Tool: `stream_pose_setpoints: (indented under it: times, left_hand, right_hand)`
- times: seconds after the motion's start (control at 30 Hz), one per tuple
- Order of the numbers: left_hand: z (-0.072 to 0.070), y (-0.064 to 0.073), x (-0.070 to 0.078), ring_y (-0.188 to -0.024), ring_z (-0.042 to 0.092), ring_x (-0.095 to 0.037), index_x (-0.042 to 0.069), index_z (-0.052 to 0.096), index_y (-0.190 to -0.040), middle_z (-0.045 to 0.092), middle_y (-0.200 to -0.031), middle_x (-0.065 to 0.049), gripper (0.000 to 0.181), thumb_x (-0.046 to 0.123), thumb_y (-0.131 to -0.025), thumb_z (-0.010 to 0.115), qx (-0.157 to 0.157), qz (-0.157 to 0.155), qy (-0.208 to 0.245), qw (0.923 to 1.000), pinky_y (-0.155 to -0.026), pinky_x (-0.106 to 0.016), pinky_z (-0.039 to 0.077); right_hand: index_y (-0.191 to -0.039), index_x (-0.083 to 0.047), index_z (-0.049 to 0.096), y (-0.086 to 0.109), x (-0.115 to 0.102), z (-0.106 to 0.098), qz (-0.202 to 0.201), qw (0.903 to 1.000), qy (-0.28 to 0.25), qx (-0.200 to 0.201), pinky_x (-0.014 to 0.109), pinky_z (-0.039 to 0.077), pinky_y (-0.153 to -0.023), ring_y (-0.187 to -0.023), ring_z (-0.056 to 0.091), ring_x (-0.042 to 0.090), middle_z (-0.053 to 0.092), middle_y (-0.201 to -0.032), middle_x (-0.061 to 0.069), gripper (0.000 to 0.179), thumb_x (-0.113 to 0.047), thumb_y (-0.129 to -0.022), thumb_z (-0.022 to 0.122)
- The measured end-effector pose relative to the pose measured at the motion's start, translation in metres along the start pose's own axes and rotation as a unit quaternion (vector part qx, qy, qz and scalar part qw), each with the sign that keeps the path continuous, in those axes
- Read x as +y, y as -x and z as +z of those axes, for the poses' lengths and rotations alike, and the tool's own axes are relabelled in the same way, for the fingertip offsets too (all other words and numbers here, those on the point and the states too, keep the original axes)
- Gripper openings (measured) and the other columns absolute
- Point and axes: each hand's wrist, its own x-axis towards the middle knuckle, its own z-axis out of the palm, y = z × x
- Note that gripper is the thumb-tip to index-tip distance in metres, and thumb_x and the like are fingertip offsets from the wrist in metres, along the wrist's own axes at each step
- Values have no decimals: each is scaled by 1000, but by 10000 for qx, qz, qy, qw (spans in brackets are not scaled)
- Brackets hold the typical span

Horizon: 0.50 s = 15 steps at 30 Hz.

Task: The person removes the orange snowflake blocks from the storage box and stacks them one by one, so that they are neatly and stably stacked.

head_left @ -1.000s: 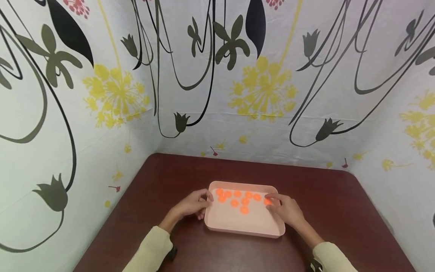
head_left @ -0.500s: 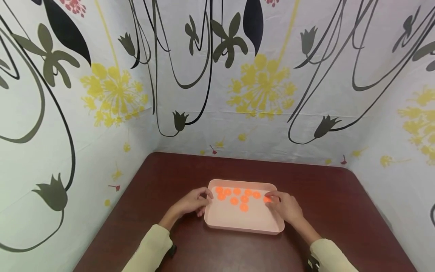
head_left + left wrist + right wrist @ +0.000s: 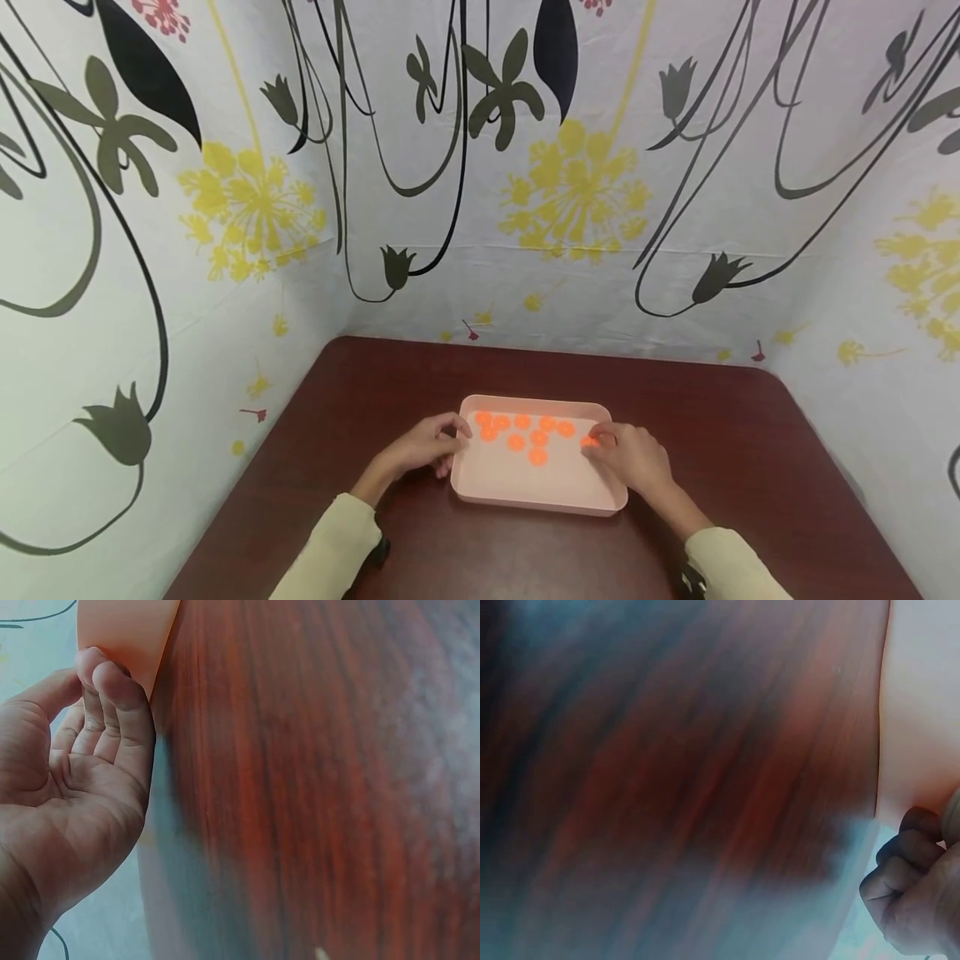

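A shallow peach-coloured tray [image 3: 525, 487] sits on the table with several flat, round orange discs [image 3: 537, 457] in it, mostly toward its far side; they look like carrot slices. At the tray's left rim, my left hand [image 3: 423, 446] holds the edge with curled fingers. The left wrist view shows that hand [image 3: 90, 765] at the tray's corner [image 3: 127, 630]. My right hand [image 3: 633, 458] reaches over the right rim and pinches an orange disc [image 3: 588, 442] between thumb and fingertips. Only the curled fingers of the right hand [image 3: 911, 881] show in the right wrist view, beside the tray wall [image 3: 919, 697].
A dark red-brown wooden table [image 3: 405, 550] surrounds the tray. Floral-print cloth [image 3: 420, 208] encloses the table at the back and both sides.
My right thumb and fingertips have drawn together on the disc at the tray's right side. The left hand stays at the left rim, and the other discs lie as before.
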Motion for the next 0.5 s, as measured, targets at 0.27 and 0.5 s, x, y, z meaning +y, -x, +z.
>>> stream_pose_setpoints:
  times: [0.27, 0.5]
  left_hand:
    - [0, 1, 1, -53, 56, -16, 17, 64, -123, 62, -67, -3, 20, 19, -103, 66, -59, 69, 33, 10000, -53, -26, 51]
    - [0, 1, -2, -54, 55, -15, 20, 63, -124, 60, -67, -2, 22, 17, -102, 62, -69, 66, -60, 9999, -53, -25, 49]
  right_hand:
    - [-110, -27, 78, -2, 0, -3, 95, 9999, 36, 13, 34, 46, -57, -77, 66, 17, 76, -94, 1, 35, -51, -86, 83]
    - [-109, -25, 79, 1, -6, -5, 3, 9997, 208, 97, 33, 43, -53, -67, 61, 13, 71, -78, -5, 35, -49, -85, 85]
